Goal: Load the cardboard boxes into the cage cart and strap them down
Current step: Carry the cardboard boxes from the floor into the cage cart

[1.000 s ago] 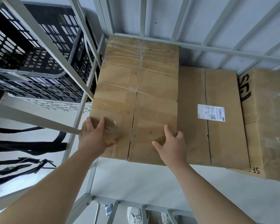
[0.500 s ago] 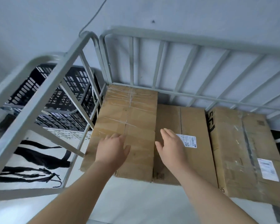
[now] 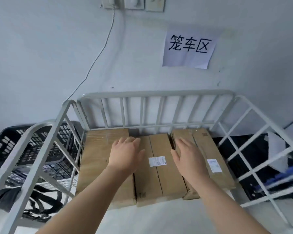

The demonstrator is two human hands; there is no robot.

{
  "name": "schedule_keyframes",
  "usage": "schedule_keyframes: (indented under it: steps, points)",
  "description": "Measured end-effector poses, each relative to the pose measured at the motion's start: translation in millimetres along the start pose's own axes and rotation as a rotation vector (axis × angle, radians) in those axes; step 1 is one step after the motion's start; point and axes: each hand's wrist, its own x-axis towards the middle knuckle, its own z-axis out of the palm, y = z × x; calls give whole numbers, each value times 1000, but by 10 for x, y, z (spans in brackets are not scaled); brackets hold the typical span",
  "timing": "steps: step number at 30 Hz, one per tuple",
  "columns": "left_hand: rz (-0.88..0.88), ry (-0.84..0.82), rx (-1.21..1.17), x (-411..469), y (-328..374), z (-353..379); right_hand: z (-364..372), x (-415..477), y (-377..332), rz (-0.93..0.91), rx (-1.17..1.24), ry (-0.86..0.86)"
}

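— Both hands have been carried rightward and deeper over the load since a second ago, when the near edge of the left box was being handled. Much more of the wall has also been brought into view. Has anything else been shifted?

— No shift of the load can be made out. Inside the cage cart a row of three is laid flat against the far side: the left box, the middle box and the right box, side against side.

— How are the hands held?

— The left hand is spread over the seam between the left and middle boxes, the right hand over the seam between the middle and right ones. Fingers are kept straight and apart, and nothing is gripped. Whether the cardboard is actually touched cannot be told.

— Which step is judged to be in hand?

— Loading of this layer appears finished, with the row being settled or checked. Strapping is not yet begun: the black straps are seen outside the cart's left side, below a black crate. They would need to be fetched, passed across the boxes and fastened to the bars.

— Anything smaller?

— A white shipping label is stuck on the middle box, between the two hands.
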Motion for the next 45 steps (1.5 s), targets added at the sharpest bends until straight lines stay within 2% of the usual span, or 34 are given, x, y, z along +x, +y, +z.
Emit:
schedule_keyframes:
  steps: [4,8,18,28,34,40,45]
  points:
    - [161,-20,-38,-193,415,-252,-505,-549,46,120,-26,102]
    - [335,-73,-69,-514,843,-371,-838,-1234,156,284,-41,133]
    - [851,-225,-109,-1695,2404,-473,-1572,-3511,541,745,-169,327]
    - [1337,-294,-116,-3851,4165,-247,-2135,-6253,730,1229,-249,455]
    - [1595,-347,-159,-5304,4992,45,-2320,-7882,668,1479,-390,513]
    - [1861,-378,-186,-6481,5579,218,-2369,-9057,414,1778,-341,547]
    - [2039,-434,-193,-7158,6019,396,-2336,-9630,357,1980,-292,641]
